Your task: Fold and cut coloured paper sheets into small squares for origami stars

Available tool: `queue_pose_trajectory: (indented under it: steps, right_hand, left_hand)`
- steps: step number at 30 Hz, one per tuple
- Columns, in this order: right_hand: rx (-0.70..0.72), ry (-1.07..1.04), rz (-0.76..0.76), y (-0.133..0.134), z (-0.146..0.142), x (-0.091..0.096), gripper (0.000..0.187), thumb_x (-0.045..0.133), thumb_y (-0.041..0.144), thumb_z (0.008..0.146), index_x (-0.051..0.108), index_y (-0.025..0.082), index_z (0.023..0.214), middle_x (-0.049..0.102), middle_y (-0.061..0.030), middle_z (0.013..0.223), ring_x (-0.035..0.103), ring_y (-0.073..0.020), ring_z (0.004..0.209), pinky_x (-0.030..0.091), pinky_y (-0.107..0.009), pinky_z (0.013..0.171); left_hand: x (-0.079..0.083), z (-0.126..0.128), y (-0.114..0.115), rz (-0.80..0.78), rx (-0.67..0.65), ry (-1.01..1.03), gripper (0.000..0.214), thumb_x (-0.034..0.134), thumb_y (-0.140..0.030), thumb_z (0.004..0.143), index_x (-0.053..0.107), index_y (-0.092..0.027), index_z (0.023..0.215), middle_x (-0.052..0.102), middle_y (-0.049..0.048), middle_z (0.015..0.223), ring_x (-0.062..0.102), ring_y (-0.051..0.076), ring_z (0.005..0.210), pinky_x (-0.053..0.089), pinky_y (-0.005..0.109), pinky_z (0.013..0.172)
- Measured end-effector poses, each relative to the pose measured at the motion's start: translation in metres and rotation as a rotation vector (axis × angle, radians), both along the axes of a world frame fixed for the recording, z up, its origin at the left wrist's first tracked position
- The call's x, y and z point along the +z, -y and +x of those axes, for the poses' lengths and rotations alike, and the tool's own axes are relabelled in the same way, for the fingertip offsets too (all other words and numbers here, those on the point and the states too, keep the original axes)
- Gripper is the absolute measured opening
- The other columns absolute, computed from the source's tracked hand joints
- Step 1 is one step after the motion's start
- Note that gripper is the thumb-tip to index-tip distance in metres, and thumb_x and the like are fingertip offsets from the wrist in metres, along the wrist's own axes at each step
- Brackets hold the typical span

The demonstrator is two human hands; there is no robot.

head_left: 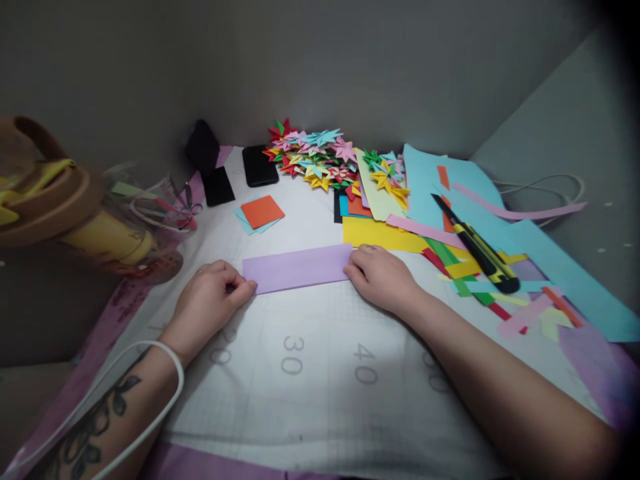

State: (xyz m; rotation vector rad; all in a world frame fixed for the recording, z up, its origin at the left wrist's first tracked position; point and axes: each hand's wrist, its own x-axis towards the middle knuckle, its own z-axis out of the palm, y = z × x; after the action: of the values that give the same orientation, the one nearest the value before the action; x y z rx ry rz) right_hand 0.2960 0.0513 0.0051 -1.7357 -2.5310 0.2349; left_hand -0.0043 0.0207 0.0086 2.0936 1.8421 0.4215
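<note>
Well, my left hand point(213, 293) has its thumb and curled fingers closed on one end of a lilac paper strip point(300, 268), and my right hand point(377, 277) pinches the other, so the strip spans between my fingertips. Just beyond my left fingers lies an orange paper square point(263, 211); right of my right fingers sits a utility knife point(480, 253).
</note>
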Motion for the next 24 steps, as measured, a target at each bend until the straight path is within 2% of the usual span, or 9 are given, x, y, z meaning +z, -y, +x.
queue_pose_trajectory:
  steps: [11, 13, 15, 17, 19, 21, 24]
  right_hand:
    - [-0.008, 0.009, -0.011, 0.001, -0.002, 0.004, 0.021, 0.044, 0.028, 0.093, 0.058, 0.018, 0.081, 0.063, -0.0067, 0.089, 0.055, -0.0212, 0.085, 0.034, -0.031, 0.068]
    - [-0.008, 0.012, -0.012, 0.001, -0.002, 0.004, 0.021, 0.044, 0.028, 0.093, 0.058, 0.019, 0.081, 0.063, -0.0067, 0.09, 0.055, -0.0213, 0.085, 0.034, -0.031, 0.068]
    - [-0.007, 0.013, -0.013, 0.001, -0.002, 0.005, 0.021, 0.044, 0.029, 0.093, 0.059, 0.019, 0.081, 0.063, -0.0067, 0.09, 0.055, -0.0213, 0.085, 0.035, -0.031, 0.069]
    - [-0.007, 0.016, -0.012, 0.001, -0.002, 0.005, 0.022, 0.044, 0.028, 0.093, 0.059, 0.018, 0.082, 0.063, -0.007, 0.091, 0.055, -0.0214, 0.086, 0.035, -0.031, 0.069]
    - [-0.008, 0.021, -0.011, 0.001, -0.002, 0.005, 0.022, 0.044, 0.029, 0.093, 0.06, 0.018, 0.082, 0.064, -0.0075, 0.092, 0.055, -0.0214, 0.086, 0.035, -0.031, 0.069]
    - [-0.01, 0.025, -0.006, 0.001, -0.002, 0.005, 0.022, 0.044, 0.028, 0.093, 0.06, 0.018, 0.083, 0.064, -0.0078, 0.094, 0.055, -0.0215, 0.087, 0.035, -0.031, 0.069]
    - [-0.009, 0.025, 0.002, 0.001, -0.002, 0.005, 0.022, 0.044, 0.029, 0.093, 0.061, 0.018, 0.084, 0.065, -0.008, 0.095, 0.056, -0.0217, 0.087, 0.036, -0.031, 0.07]
  left_hand:
    - [-0.003, -0.001, 0.003, 0.038, -0.028, -0.078, 0.03, 0.053, -0.043, 0.084, 0.057, -0.019, 0.065, 0.057, 0.0024, 0.075, 0.053, 0.02, 0.078, 0.041, 0.032, 0.071]
    - [-0.006, -0.001, 0.004, 0.093, -0.026, -0.094, 0.025, 0.055, -0.041, 0.084, 0.06, -0.018, 0.075, 0.058, 0.0038, 0.081, 0.054, 0.021, 0.081, 0.043, 0.034, 0.073]
    - [-0.007, 0.001, 0.005, 0.195, -0.053, -0.101, 0.021, 0.056, -0.035, 0.085, 0.063, -0.018, 0.095, 0.059, 0.0078, 0.1, 0.054, 0.024, 0.095, 0.045, 0.039, 0.082]
    - [-0.006, 0.006, 0.006, 0.295, -0.155, -0.142, 0.027, 0.052, -0.022, 0.089, 0.062, -0.023, 0.113, 0.052, 0.0094, 0.124, 0.047, 0.029, 0.116, 0.041, 0.048, 0.094]
    - [-0.004, 0.01, 0.007, 0.316, -0.32, -0.228, 0.046, 0.041, -0.007, 0.09, 0.059, -0.035, 0.122, 0.041, 0.0048, 0.141, 0.032, 0.033, 0.133, 0.034, 0.054, 0.101]
    - [-0.002, 0.014, 0.006, 0.29, -0.473, -0.302, 0.064, 0.035, 0.002, 0.088, 0.053, -0.045, 0.128, 0.035, 0.0005, 0.147, 0.021, 0.036, 0.139, 0.031, 0.057, 0.101]
    - [-0.003, 0.014, 0.002, 0.254, -0.61, -0.344, 0.072, 0.039, 0.002, 0.086, 0.043, -0.051, 0.134, 0.036, 0.0007, 0.15, 0.019, 0.038, 0.14, 0.029, 0.062, 0.1]
